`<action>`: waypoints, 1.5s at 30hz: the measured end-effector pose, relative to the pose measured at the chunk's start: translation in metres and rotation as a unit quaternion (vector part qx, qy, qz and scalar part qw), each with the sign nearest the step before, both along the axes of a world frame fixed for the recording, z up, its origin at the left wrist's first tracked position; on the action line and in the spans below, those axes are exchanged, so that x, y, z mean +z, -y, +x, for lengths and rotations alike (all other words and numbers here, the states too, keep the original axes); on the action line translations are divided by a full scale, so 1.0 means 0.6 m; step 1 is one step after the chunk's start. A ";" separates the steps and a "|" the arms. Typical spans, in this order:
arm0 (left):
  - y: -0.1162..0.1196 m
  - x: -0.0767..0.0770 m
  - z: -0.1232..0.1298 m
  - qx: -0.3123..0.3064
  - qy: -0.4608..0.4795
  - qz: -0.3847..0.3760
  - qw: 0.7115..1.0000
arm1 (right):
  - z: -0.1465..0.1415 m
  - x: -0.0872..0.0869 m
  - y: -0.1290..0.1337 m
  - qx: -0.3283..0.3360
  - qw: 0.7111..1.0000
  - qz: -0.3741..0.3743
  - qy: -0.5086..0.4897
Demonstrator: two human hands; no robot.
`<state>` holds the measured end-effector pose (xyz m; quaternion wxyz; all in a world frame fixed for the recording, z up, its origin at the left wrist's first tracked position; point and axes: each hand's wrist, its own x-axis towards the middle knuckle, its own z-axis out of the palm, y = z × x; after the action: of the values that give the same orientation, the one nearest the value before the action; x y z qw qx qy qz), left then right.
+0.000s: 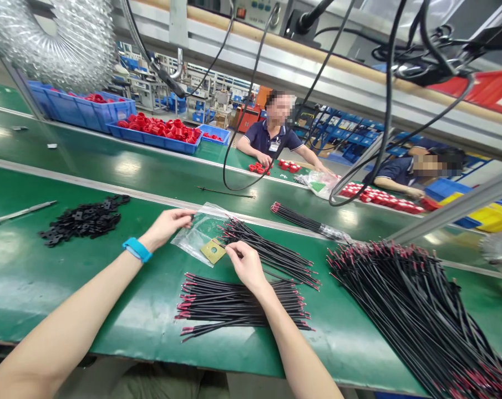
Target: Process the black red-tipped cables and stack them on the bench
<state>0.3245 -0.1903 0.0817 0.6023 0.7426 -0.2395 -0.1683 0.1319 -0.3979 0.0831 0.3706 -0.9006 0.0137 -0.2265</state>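
Observation:
My left hand, with a blue band on its wrist, is closed in a pinch at the edge of a clear plastic bag. A small dark piece shows at its fingertips, too small to name. Fingers of my right hand pinch a black cable, whose dark end points toward a yellowish square plate with a round hole. That plate lies at the bag's near edge. Behind the right hand is a bundle of black cables with red ends. Under my right wrist lies another row of black cables.
A heap of black flat parts and a pen-like tool lie left. Many long cables cover the right side. Beyond stand blue bins of red parts. Two co-workers sit opposite. Black cords hang overhead.

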 end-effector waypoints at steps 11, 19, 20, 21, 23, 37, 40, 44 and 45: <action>0.048 -0.001 -0.089 -0.174 -0.268 -0.185 0.929 | 0.004 -0.008 0.000 -0.010 0.997 0.076 0.009; 0.048 0.005 -0.093 -0.163 -0.249 -0.172 0.939 | 0.001 -0.001 -0.001 0.000 0.999 0.028 0.027; 0.049 0.003 -0.093 -0.159 -0.250 -0.171 0.940 | 0.000 -0.001 -0.002 0.000 0.999 0.016 0.033; 0.049 0.000 -0.093 -0.156 -0.252 -0.171 0.940 | 0.000 -0.002 -0.002 -0.001 0.999 0.004 0.037; 0.050 -0.004 -0.093 -0.150 -0.257 -0.172 0.939 | -0.001 -0.004 -0.001 0.000 0.999 -0.016 0.039; 0.053 0.002 -0.098 -0.130 -0.248 -0.164 0.946 | 0.000 -0.007 -0.001 0.013 0.997 -0.072 0.035; 0.054 0.003 -0.101 -0.131 -0.259 -0.171 0.942 | -0.002 -0.008 -0.001 0.011 0.996 -0.083 0.036; 0.054 0.004 -0.102 -0.135 -0.273 -0.180 0.935 | -0.004 -0.004 -0.003 0.003 0.994 -0.101 0.042; 0.054 0.004 -0.103 -0.134 -0.276 -0.180 0.935 | -0.004 -0.003 -0.004 0.003 0.993 -0.107 0.045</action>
<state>0.2628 -0.2228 0.0840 0.7401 0.5073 -0.1874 -0.3997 0.1297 -0.3957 0.0811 0.2727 -0.9242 -0.0296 -0.2656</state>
